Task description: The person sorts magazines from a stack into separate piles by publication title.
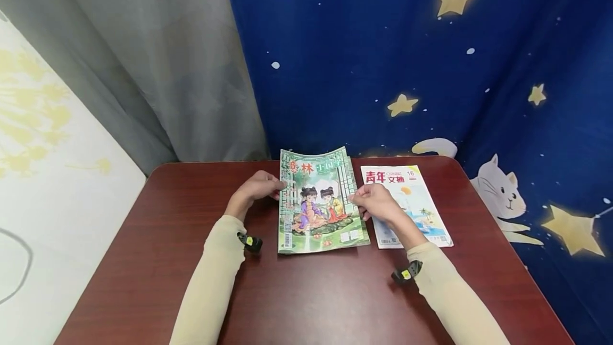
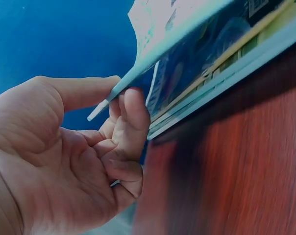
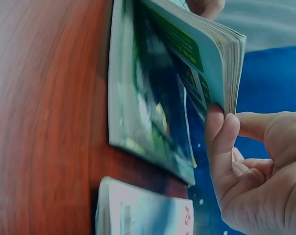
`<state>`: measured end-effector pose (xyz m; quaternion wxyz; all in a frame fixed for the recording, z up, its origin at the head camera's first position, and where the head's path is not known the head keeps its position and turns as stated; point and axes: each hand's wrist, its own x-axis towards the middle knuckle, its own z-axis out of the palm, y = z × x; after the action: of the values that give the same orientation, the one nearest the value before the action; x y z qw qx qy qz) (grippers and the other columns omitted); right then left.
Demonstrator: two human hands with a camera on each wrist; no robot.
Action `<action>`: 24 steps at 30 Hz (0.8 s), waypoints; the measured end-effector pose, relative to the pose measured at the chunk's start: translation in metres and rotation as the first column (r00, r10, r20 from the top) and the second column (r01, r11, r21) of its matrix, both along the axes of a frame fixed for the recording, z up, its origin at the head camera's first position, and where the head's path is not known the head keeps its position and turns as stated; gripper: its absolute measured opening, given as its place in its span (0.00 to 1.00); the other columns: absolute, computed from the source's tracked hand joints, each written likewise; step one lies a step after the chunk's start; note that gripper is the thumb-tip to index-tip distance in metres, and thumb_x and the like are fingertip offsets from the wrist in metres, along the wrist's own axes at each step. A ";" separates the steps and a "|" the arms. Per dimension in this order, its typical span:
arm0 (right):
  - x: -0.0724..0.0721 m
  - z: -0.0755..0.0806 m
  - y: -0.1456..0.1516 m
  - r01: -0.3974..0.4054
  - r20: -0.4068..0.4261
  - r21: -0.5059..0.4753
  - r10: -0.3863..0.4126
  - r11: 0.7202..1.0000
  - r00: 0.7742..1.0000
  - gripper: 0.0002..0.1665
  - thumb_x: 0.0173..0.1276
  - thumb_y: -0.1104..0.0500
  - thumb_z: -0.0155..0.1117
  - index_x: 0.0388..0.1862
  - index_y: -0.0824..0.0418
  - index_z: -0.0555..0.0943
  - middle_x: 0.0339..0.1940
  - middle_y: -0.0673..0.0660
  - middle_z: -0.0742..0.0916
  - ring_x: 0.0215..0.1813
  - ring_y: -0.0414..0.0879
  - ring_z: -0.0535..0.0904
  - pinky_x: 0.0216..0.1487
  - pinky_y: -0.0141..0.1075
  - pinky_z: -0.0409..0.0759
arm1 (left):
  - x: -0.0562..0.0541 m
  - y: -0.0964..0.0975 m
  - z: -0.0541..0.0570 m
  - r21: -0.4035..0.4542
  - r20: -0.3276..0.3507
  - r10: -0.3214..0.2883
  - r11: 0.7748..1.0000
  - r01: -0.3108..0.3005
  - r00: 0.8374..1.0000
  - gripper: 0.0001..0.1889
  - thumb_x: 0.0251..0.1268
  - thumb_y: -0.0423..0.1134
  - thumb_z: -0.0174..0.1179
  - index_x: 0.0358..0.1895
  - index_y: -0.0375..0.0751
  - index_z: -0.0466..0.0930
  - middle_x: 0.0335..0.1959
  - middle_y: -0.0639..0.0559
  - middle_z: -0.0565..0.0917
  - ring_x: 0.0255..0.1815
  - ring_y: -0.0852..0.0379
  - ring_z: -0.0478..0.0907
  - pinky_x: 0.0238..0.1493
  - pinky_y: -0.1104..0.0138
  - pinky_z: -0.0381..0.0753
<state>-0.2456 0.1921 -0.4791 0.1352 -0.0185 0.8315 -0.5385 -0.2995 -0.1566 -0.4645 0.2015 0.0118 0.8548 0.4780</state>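
A green magazine (image 1: pixel 321 212) with two cartoon figures on its cover is raised at a tilt, its far edge curving. My left hand (image 1: pixel 258 188) pinches its left edge between thumb and fingers. At the right edge, my right hand (image 1: pixel 378 204) pinches the pages; the right wrist view shows the page block (image 3: pixel 230 68) between thumb and fingertips. Beneath the raised magazine, another magazine (image 3: pixel 148 112) with a dark picture lies on the table, mostly hidden from the head view. To the right lies a white and blue magazine (image 1: pixel 407 201) with red lettering, partly covered by my right forearm.
The dark red wooden table (image 1: pixel 158 260) ends at a blue curtain (image 1: pixel 335 68) with stars and a grey curtain (image 1: pixel 191 68) behind. A white panel (image 1: pixel 48 201) with yellow flowers stands to the left. Each wrist wears a small black camera (image 1: pixel 251 243).
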 end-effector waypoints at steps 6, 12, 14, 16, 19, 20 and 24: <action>0.002 0.009 -0.021 -0.039 -0.010 -0.079 0.038 0.996 0.999 0.14 0.75 0.56 0.69 0.41 0.67 0.81 0.20 0.48 0.85 0.22 0.40 0.79 0.23 0.35 0.83 | 0.010 -0.028 0.009 -0.018 -0.054 0.050 0.999 -0.051 0.997 0.17 0.77 0.49 0.64 0.38 0.38 0.88 0.38 0.49 0.89 0.50 0.38 0.88 0.67 0.48 0.78; 0.010 0.007 -0.039 -0.037 -0.016 -0.117 0.035 0.992 0.999 0.12 0.76 0.57 0.70 0.41 0.67 0.82 0.22 0.50 0.86 0.22 0.42 0.80 0.21 0.35 0.81 | 0.017 -0.047 0.009 -0.021 -0.054 0.061 0.998 -0.062 0.997 0.18 0.78 0.50 0.62 0.44 0.35 0.88 0.44 0.46 0.89 0.49 0.42 0.87 0.68 0.46 0.78; 0.013 0.005 -0.045 -0.030 -0.031 -0.123 0.026 0.992 0.999 0.12 0.75 0.57 0.70 0.40 0.66 0.82 0.22 0.51 0.87 0.23 0.43 0.81 0.21 0.36 0.81 | 0.018 -0.051 0.009 -0.026 -0.062 0.061 0.998 -0.063 0.996 0.19 0.78 0.51 0.62 0.44 0.35 0.88 0.44 0.46 0.89 0.48 0.45 0.87 0.67 0.46 0.77; 0.014 0.003 -0.051 -0.023 -0.053 -0.108 0.017 0.994 0.998 0.12 0.75 0.56 0.71 0.40 0.65 0.83 0.23 0.52 0.87 0.23 0.44 0.82 0.22 0.39 0.83 | 0.019 -0.056 0.009 -0.033 -0.075 0.052 0.998 -0.055 0.996 0.20 0.78 0.51 0.62 0.44 0.35 0.88 0.45 0.45 0.89 0.47 0.47 0.87 0.67 0.47 0.78; 0.016 0.002 -0.061 -0.021 -0.077 -0.080 0.015 0.997 0.997 0.12 0.75 0.55 0.71 0.38 0.63 0.83 0.23 0.56 0.87 0.21 0.46 0.83 0.24 0.45 0.85 | 0.021 -0.064 0.010 -0.047 -0.085 0.056 0.997 -0.061 0.995 0.20 0.79 0.51 0.61 0.46 0.34 0.87 0.46 0.43 0.89 0.47 0.48 0.87 0.67 0.46 0.79; 0.016 0.002 -0.066 -0.026 -0.086 -0.070 0.020 0.997 0.996 0.12 0.75 0.55 0.71 0.38 0.62 0.83 0.24 0.57 0.88 0.21 0.46 0.83 0.25 0.47 0.86 | 0.022 -0.068 0.010 -0.052 -0.086 0.053 0.997 -0.058 0.995 0.20 0.79 0.50 0.60 0.47 0.33 0.87 0.47 0.42 0.89 0.47 0.49 0.87 0.67 0.46 0.79; 0.017 0.002 -0.084 -0.045 -0.118 -0.035 0.040 0.998 0.992 0.12 0.75 0.54 0.71 0.37 0.61 0.82 0.25 0.59 0.88 0.18 0.51 0.83 0.25 0.51 0.86 | 0.027 -0.082 0.013 -0.095 -0.079 0.044 0.994 -0.052 0.996 0.21 0.81 0.49 0.58 0.51 0.31 0.85 0.49 0.39 0.89 0.47 0.49 0.88 0.70 0.45 0.75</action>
<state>-0.2291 0.1078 -0.4770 0.0973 -0.0703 0.8270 -0.5492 -0.2730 -0.2384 -0.4517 0.1574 -0.0002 0.8841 0.4401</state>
